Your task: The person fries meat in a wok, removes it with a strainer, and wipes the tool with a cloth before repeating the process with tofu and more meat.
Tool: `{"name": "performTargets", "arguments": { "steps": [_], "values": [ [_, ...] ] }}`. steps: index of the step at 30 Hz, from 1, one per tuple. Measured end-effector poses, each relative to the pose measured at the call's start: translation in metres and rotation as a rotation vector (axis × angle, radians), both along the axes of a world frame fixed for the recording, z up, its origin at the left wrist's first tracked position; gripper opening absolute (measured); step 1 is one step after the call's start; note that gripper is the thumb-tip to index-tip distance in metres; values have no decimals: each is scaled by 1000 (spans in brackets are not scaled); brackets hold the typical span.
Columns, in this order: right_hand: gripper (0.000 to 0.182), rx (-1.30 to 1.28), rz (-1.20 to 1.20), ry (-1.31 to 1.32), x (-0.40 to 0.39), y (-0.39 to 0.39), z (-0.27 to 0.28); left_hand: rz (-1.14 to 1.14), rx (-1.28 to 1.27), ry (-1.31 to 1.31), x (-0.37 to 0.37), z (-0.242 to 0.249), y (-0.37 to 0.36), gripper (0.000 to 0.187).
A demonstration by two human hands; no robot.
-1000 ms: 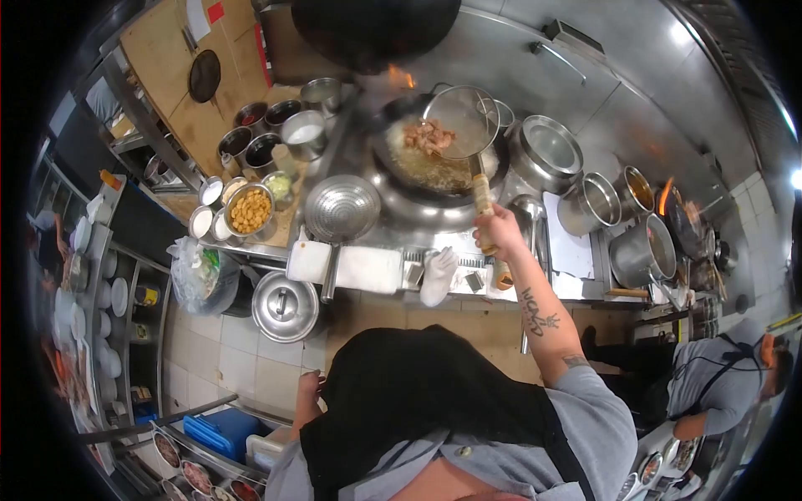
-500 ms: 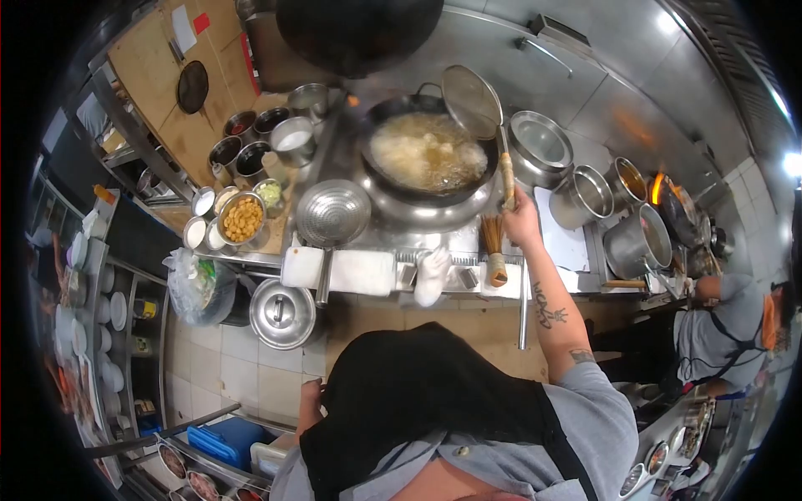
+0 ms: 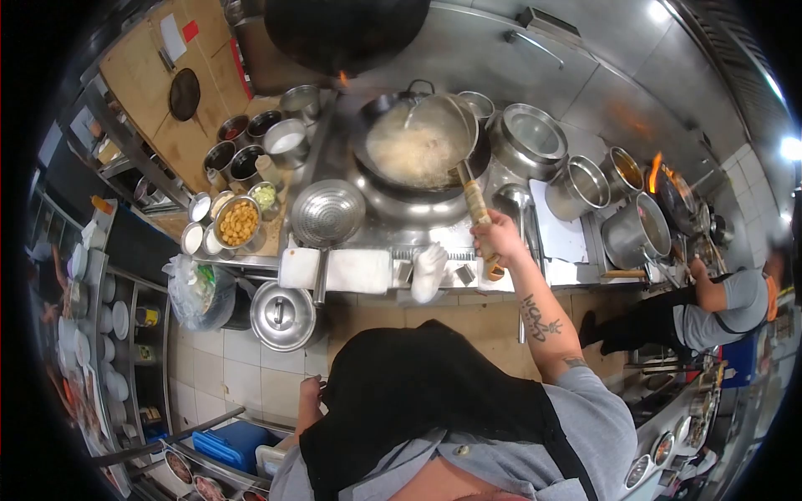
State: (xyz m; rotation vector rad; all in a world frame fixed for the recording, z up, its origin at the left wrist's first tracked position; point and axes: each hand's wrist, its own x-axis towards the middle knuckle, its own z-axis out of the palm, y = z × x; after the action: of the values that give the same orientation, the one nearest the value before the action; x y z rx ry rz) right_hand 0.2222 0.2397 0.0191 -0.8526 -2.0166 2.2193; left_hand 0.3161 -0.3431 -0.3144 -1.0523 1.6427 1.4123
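My right hand (image 3: 499,237) is closed round the wrapped handle of a mesh skimmer (image 3: 443,113), whose round mesh overlaps the wok (image 3: 478,163) in this view. Pale, bubbling food in liquid (image 3: 397,150) shows in the wok and through the mesh. Just below that hand, the butt of a bamboo wok brush (image 3: 494,272) pokes out; the rest is hidden. To the right of it lies a ladle (image 3: 513,199). My left hand (image 3: 312,389) hangs low beside my black apron, its fingers mostly hidden.
A perforated strainer (image 3: 328,214) lies left of the wok, near white cloths (image 3: 361,271). Seasoning pots and a bowl of golden pieces (image 3: 238,223) stand further left. Steel pots (image 3: 578,185) line the right side. Another person (image 3: 723,305) works by a flaming wok (image 3: 675,196).
The skimmer has swung left and down from the wok's right rim to over its middle. My right hand has moved left and lower, covering the brush. The other person has shifted.
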Motion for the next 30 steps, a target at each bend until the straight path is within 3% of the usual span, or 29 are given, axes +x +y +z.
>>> {"name": "performTargets", "arguments": {
  "steps": [10, 16, 30],
  "values": [
    [63, 382, 55, 145, 6, -20, -7, -134, -32, -28, -5, -1, 6, 41],
    [63, 327, 31, 119, 8, -17, 18, -68, -51, -56, -4, 0, 9, 40],
    [66, 646, -154, 114, -1, 43, 49, -38, 14, 13, -19, 0, 14, 43]
  ]
}}
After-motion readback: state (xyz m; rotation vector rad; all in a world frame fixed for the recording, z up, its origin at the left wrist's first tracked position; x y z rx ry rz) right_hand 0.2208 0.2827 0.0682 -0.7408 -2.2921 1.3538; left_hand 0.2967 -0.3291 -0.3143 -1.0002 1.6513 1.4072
